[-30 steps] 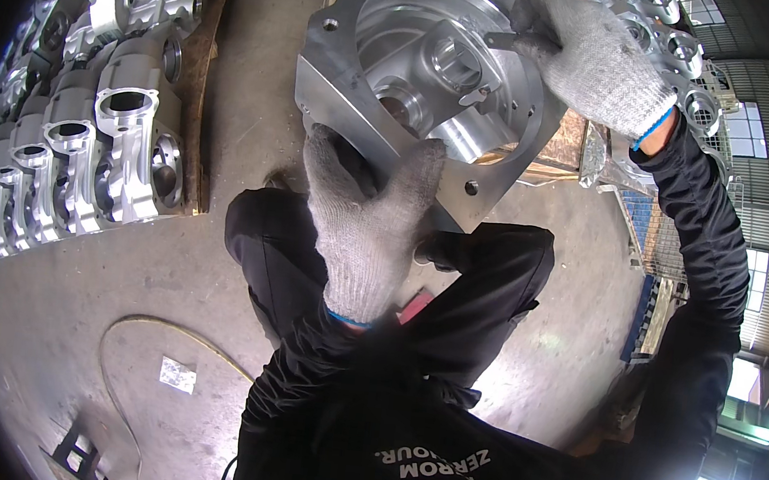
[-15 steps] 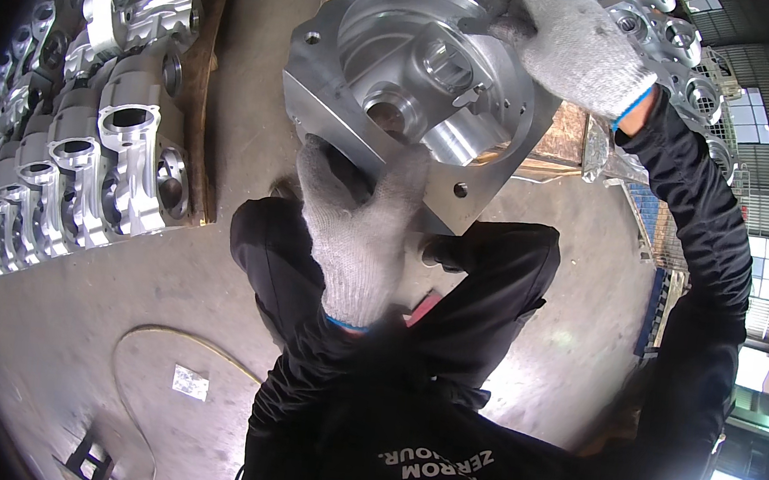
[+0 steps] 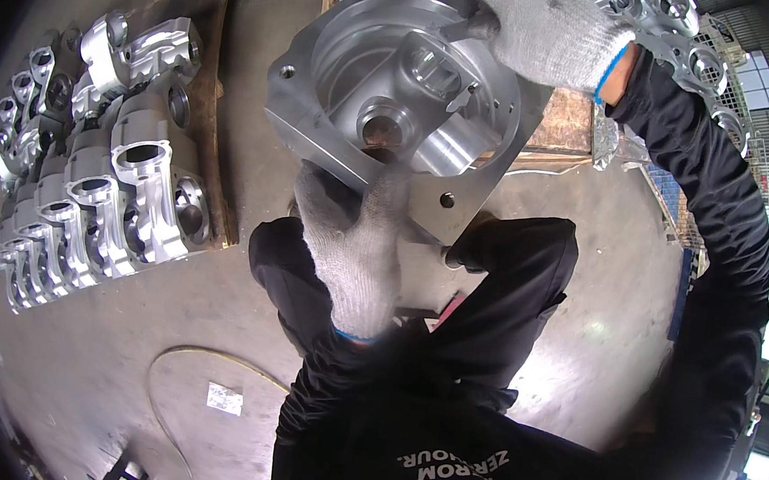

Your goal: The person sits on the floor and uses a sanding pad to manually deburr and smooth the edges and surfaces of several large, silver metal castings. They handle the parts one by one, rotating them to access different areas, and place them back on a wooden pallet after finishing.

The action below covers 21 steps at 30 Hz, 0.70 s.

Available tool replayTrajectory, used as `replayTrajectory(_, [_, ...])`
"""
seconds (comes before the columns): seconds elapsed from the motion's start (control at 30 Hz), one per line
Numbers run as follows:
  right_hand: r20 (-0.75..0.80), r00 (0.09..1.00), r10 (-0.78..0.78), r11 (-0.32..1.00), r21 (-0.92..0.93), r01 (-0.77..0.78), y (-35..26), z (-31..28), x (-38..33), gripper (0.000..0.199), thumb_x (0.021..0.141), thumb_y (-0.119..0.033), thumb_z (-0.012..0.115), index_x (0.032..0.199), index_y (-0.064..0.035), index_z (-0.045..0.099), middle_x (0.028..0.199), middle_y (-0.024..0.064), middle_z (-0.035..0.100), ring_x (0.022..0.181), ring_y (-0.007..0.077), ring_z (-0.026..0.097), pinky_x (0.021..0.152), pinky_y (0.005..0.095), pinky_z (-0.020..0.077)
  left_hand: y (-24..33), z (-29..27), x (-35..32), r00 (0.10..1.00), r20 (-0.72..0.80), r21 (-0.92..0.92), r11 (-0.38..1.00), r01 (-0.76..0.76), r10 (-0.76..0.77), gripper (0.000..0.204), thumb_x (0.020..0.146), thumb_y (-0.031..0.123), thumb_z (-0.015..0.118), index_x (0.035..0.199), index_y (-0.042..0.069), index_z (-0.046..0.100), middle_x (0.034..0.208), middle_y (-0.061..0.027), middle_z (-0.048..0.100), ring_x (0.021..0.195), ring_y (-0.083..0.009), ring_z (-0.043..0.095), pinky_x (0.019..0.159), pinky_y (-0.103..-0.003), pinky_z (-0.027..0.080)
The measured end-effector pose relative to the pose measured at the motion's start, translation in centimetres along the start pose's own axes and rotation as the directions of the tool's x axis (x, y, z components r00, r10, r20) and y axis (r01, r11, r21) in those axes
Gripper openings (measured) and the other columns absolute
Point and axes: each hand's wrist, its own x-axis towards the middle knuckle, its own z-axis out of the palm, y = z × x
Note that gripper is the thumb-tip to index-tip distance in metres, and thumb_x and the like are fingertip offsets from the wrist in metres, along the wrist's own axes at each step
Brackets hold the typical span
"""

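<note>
Clamping housing (image 3: 400, 94) by near edge with left hand (image 3: 351, 251), touching far rim with right hand (image 3: 556, 33) (cannot tell if gripping), could drop it through slipping on smooth metal.

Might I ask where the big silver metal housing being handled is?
The housing is at the head view's upper centre, between the grey-gloved left hand and the grey-gloved right hand.

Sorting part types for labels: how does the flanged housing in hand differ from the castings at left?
The flanged housing is gripped by the gloved left hand; the castings sit on a wooden pallet.
The housing has a broad flat flange around one wide round recess; the castings look narrower, with smaller round bores.
Both are bare, silvery metal.
</note>
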Motion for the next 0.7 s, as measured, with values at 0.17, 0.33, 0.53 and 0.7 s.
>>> replayTrajectory(0.17, [-0.042,0.999,-0.03,1.0,-0.004,0.03,0.2,0.1,-0.5,0.016,0.083,-0.011,0.064,0.097,-0.0026,0.062,0.081,0.0206,0.067,0.079,0.04,0.068,0.069,0.0456,0.0552,-0.1,0.0,0.1,0.996,0.008,0.087,0.992,-0.089,0.088,0.067,0.085,0.032,0.084,0.131,-0.005,0.052,0.116,-0.0122,0.062,0.103,-0.0186,0.058,0.094,-0.034,0.048])
replayTrajectory(0.33, [0.005,0.994,0.106,0.982,-0.159,-0.104,-2.0,-1.3,-0.2,0.02,0.083,-0.019,0.064,0.09,-0.0001,0.064,0.078,0.0225,0.066,0.075,0.0385,0.068,0.067,0.0445,0.0556,0.4,-0.2,-0.2,0.993,0.096,0.044,0.997,-0.067,0.063,0.063,0.091,0.036,0.078,0.132,-0.004,0.053,0.117,-0.0118,0.063,0.104,-0.0188,0.059,0.096,-0.035,0.047])
replayTrajectory(0.53, [0.221,0.975,-0.006,0.732,-0.664,0.155,-0.4,0.8,-0.8,0.019,0.081,-0.018,0.066,0.081,0.0013,0.065,0.071,0.0212,0.065,0.068,0.0383,0.066,0.063,0.0448,0.0544,0.7,0.1,-0.7,0.99,0.068,0.093,0.988,-0.126,0.12,0.038,0.101,0.031,0.066,0.123,0.0,0.059,0.105,-0.0067,0.063,0.098,-0.0154,0.06,0.089,-0.029,0.046])
replayTrajectory(0.7, [-0.204,0.979,0.005,1.0,0.006,-0.004,0.1,0.3,-3.1,0.022,0.084,-0.018,0.066,0.071,-0.0016,0.061,0.074,0.0201,0.066,0.07,0.0378,0.066,0.064,0.0447,0.0536,0.2,1.2,-0.8,0.991,0.059,-0.001,0.993,-0.118,0.118,0.039,0.1,0.03,0.068,0.122,0.0,0.059,0.107,-0.0078,0.063,0.1,-0.0172,0.06,0.091,-0.032,0.047])
